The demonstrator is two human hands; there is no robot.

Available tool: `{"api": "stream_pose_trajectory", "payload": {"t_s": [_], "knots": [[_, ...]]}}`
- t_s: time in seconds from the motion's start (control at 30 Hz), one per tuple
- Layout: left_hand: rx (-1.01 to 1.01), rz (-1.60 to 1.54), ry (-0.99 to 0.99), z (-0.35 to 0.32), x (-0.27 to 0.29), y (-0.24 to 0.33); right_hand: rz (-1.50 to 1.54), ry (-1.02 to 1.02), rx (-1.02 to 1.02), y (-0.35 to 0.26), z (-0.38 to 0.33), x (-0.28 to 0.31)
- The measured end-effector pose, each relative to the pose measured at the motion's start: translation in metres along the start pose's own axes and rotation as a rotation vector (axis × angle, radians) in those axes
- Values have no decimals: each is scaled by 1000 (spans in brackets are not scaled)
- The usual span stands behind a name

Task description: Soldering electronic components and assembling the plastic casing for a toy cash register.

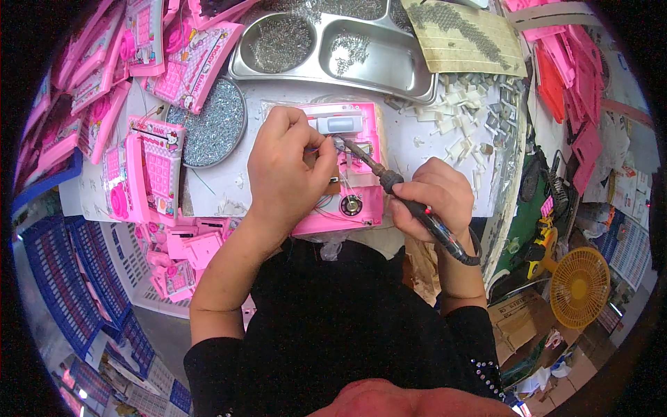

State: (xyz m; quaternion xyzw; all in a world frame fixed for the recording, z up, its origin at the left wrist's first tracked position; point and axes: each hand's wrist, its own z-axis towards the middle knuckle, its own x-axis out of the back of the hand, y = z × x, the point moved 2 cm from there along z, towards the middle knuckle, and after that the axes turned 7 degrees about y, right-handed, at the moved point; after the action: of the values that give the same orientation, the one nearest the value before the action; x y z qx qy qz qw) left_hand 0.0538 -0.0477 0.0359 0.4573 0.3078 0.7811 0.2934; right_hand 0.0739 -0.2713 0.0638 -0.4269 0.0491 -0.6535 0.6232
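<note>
My right hand (445, 198) is wrapped round the dark handle of a soldering iron (385, 178). Its metal tip points up and left into an open pink plastic panel (376, 215) in front of me. Thumb and fingers of my left hand (283, 167) are pinched together right by the tip. Whatever they hold, perhaps a thin wire, is too small to make out. On the panel are a pale grey rectangular part (340, 124), a small round speaker (351, 204) and thin wires. My left hand covers the panel's left side.
Behind the panel stands a metal compartment tray (379, 83) of small metal parts. A round dish of screws (215, 125) sits at left, beside stacked pink panels (160, 167). White plastic pieces (451, 115) and a card (467, 35) lie at right. An orange fan (580, 287) stands lower right.
</note>
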Motion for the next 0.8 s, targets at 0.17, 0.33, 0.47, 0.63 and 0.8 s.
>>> {"api": "stream_pose_trajectory", "payload": {"t_s": [0.17, 0.33, 0.47, 0.63, 0.8], "knots": [[-12, 14, 5, -1, -1, -1, -4, -7, 0, 1, 0, 2], [0, 29, 7, -1, -1, 0, 25, 4, 1, 3, -1, 1], [-14, 35, 4, -1, -1, -1, 23, -11, -11, 5, 0, 0], [-40, 67, -9, 0, 2, 0, 13, -26, -26, 7, 3, -7], [-13, 42, -4, -1, 1, -1, 15, -26, -40, 7, 4, -8]]}}
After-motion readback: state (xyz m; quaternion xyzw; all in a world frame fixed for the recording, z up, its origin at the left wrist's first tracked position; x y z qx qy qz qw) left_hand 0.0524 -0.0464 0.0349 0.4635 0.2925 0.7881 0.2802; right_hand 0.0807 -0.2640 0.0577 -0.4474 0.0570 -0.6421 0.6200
